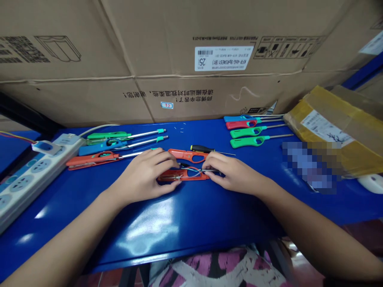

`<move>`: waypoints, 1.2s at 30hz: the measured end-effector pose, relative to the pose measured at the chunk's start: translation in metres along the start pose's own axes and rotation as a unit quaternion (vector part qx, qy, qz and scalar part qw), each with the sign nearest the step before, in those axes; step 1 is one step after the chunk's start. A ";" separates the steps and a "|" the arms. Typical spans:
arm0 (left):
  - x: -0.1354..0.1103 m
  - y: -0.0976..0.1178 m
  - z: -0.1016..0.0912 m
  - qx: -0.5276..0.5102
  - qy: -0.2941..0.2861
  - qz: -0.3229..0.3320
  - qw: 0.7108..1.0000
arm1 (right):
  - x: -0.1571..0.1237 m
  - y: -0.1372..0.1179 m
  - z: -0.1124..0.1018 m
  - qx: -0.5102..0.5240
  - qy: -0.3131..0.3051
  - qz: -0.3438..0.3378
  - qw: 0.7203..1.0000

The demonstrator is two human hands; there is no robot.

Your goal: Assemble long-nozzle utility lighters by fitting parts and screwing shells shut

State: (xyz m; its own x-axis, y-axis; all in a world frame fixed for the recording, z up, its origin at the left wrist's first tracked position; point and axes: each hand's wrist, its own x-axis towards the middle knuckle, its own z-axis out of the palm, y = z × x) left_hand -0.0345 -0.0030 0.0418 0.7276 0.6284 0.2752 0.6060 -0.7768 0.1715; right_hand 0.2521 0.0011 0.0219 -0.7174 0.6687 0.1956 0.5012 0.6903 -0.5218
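An opened orange gas lighter (191, 174) lies in front of me, its half shell showing thin wires and small inner parts. My left hand (151, 173) is closed around the shell's left end, thumb on the near edge and fingers on the far side. At the other end, my right hand (231, 171) pinches the lighter's thin metal tube, partly hidden by the fingers. Just beyond lies the loose orange half shell (183, 154), close to both hands. A black and yellow screwdriver (203, 148) rests behind it, its shaft pointing right.
Opened lighters in green, blue and orange (92, 160) lie at the left beside a white power strip (38, 171). Several closed lighters (245, 132) are at the back right, near a yellow-taped carton (326, 127). A big cardboard box (119, 48) backs the blue table (191, 223).
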 end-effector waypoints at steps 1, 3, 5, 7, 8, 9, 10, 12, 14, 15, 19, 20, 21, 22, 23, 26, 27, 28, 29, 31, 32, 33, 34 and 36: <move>0.001 0.003 0.003 -0.009 0.026 0.002 1.000 | 0.000 0.000 0.000 -0.002 0.003 -0.003 1.000; 0.002 0.010 0.011 -0.028 0.071 0.011 0.997 | -0.001 -0.001 0.000 -0.006 0.005 -0.010 1.000; 0.003 0.016 0.020 -0.049 0.088 0.016 0.995 | 0.000 -0.003 0.002 -0.012 0.001 -0.011 1.000; 0.004 0.021 0.027 -0.064 0.081 0.012 0.995 | 0.000 -0.006 0.004 -0.020 -0.006 -0.013 1.000; 0.005 0.022 0.029 -0.072 0.075 0.011 0.994 | 0.001 -0.007 0.005 -0.024 -0.010 -0.014 1.000; 0.005 0.023 0.031 -0.078 0.071 0.010 0.994 | 0.001 -0.008 0.006 -0.026 -0.013 -0.017 0.999; 0.005 0.024 0.033 -0.082 0.068 0.011 0.994 | 0.001 -0.009 0.007 -0.027 -0.015 -0.021 0.999; 0.006 0.025 0.034 -0.086 0.070 0.016 0.994 | 0.001 -0.009 0.009 -0.022 -0.013 -0.027 0.999; 0.006 0.025 0.035 -0.084 0.074 0.023 0.993 | 0.001 -0.009 0.011 -0.015 -0.008 -0.029 0.999; 0.007 0.026 0.035 -0.082 0.075 0.026 0.993 | 0.001 -0.009 0.011 -0.012 -0.005 -0.029 0.999; 0.007 0.028 0.036 -0.077 0.081 0.023 0.994 | 0.001 -0.010 0.014 -0.007 0.006 -0.031 0.999; 0.007 0.029 0.036 -0.077 0.081 0.021 0.994 | 0.001 -0.010 0.015 -0.006 0.008 -0.032 0.999; 0.007 0.029 0.035 -0.076 0.079 0.019 0.994 | 0.001 -0.010 0.015 -0.005 0.009 -0.032 0.999; 0.007 0.029 0.033 -0.076 0.074 0.018 0.994 | 0.001 -0.011 0.016 -0.003 0.011 -0.031 0.999; 0.007 0.029 0.032 -0.074 0.066 0.016 0.995 | 0.001 -0.011 0.017 -0.002 0.012 -0.029 1.000; 0.006 0.024 0.025 -0.071 0.024 0.005 0.997 | 0.001 -0.009 0.018 0.002 0.017 -0.025 1.000; 0.005 0.022 0.023 -0.074 0.004 0.003 0.997 | 0.001 -0.008 0.018 0.004 0.019 -0.025 1.000; 0.005 0.019 0.021 -0.081 -0.020 0.004 0.996 | 0.001 -0.008 0.019 0.006 0.021 -0.026 0.999; 0.004 0.017 0.020 -0.092 -0.042 0.008 0.995 | 0.000 -0.007 0.019 0.008 0.025 -0.028 0.999; 0.004 0.013 0.020 -0.111 -0.071 0.013 0.991 | 0.000 -0.005 0.019 0.014 0.034 -0.027 0.999; 0.003 0.011 0.021 -0.118 -0.075 0.013 0.990 | 0.000 -0.005 0.019 0.017 0.034 -0.026 0.999; 0.003 0.010 0.022 -0.122 -0.074 0.010 0.990 | -0.001 -0.005 0.019 0.021 0.032 -0.025 0.999; 0.003 0.010 0.023 -0.124 -0.071 0.006 0.990 | -0.001 -0.005 0.018 0.023 0.026 -0.025 0.999; 0.003 0.010 0.025 -0.123 -0.059 -0.003 0.991 | 0.000 -0.006 0.017 0.025 0.008 -0.026 0.999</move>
State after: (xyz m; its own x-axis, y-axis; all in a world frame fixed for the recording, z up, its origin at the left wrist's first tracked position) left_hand -0.0181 -0.0077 0.0207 0.7655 0.6226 0.1624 0.5249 -0.7503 0.4020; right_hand 0.2414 -0.0078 0.0109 -0.7342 0.6363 0.2366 0.4384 0.7105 -0.5504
